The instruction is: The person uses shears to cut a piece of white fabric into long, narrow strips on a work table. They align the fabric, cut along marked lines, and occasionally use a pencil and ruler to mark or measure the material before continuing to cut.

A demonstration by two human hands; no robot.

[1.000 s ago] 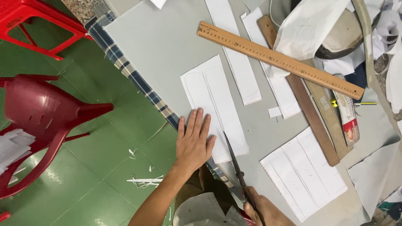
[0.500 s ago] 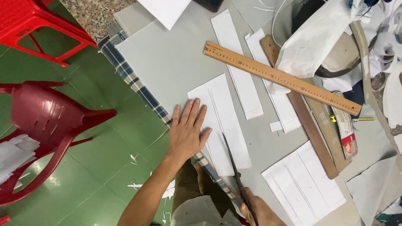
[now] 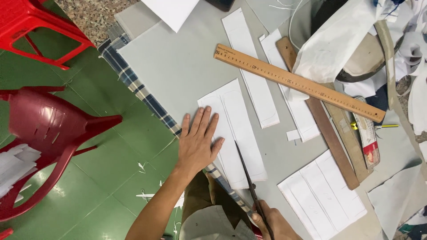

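White fabric panel (image 3: 231, 133) is lying flat on the grey tabletop (image 3: 178, 66), close to the near edge, and we are cutting up along its length with long scissors (image 3: 247, 171). Our left hand (image 3: 198, 142) is spread flat, fingers splayed, pressing down on the left strip of the panel just beside the blades. Our right hand (image 3: 271, 222) is closed around the scissor handles at the bottom of the view. To do this cut well, we are judging that the blades should be tracking the drawn line, the lower blade sliding on the tabletop, the holding hand staying just beside the cut but clear of the tips. Other white strips (image 3: 251, 66) and a wooden ruler (image 3: 298, 82) are lying further up, well apart.
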